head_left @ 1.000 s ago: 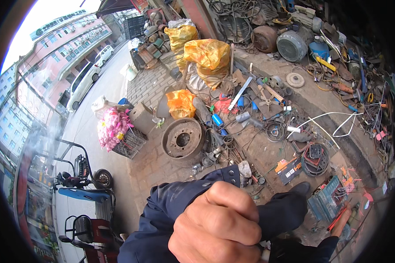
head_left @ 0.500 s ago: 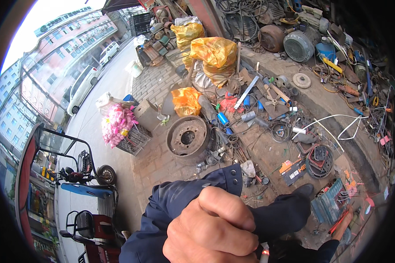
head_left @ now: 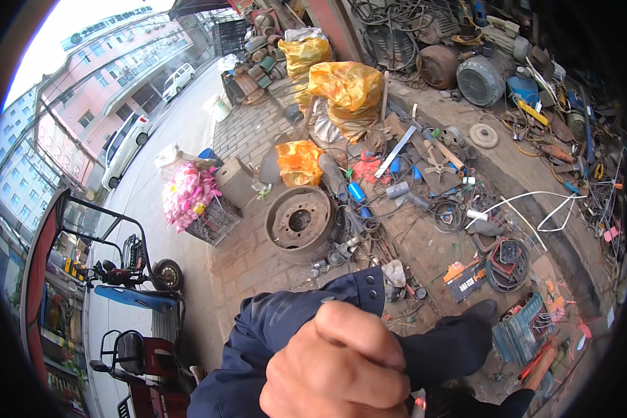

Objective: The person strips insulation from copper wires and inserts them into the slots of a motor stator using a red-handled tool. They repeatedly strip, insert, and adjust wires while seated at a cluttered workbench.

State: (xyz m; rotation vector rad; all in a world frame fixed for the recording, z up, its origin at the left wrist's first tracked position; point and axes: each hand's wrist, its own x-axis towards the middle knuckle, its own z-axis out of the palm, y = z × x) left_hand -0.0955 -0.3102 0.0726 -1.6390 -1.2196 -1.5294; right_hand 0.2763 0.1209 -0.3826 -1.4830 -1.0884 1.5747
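At lower centre, close to the lens: left hand [head_left: 336,362], fingers bent into a fist; cannot make out anything inside. Just beside the knuckles: lit cigarette [head_left: 419,403]; gripped or not, cannot tell. Probably very light, soft, easily crushed, hot at the glowing tip; best pinched at the unlit end. Far lower right, low by the ground: right hand [head_left: 545,364] alongside slim red tool [head_left: 533,361], near teal ribbed case [head_left: 519,333]; finger opening and hold too small to judge. Tool likely light and stiff; best taken along the red length.
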